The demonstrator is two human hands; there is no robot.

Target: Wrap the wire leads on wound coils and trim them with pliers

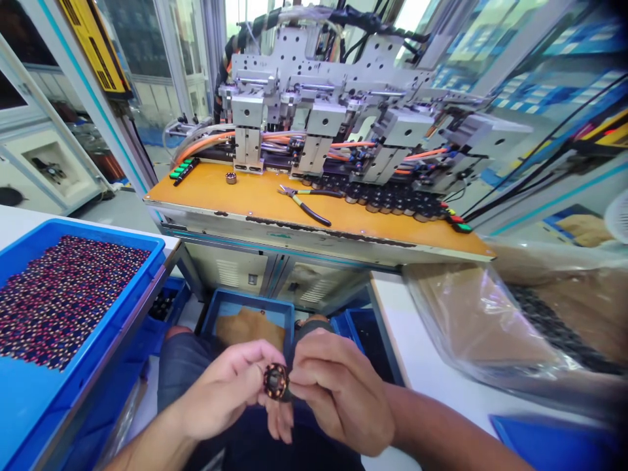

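Observation:
A small ring-shaped motor stator (275, 381) with a dark core and copper windings is held above my lap. My left hand (230, 386) grips it from the left between thumb and index finger, the other fingers lying below. At its right edge, my right hand (338, 386) is closed in a pinch, fingertips touching or very near the stator. What those fingertips hold, if anything, is hidden. Below my hands is a blue bin (216, 302) with brown cardboard (250, 327) in it.
At left a blue tray (159, 245) bears many small wound parts (73, 294). Ahead, pliers (307, 203), a lone stator (230, 178) and a row of dark stators (387, 198) lie on the orange machine table (210, 193), beneath machine heads (324, 118). A plastic-lined box (461, 307) stands right.

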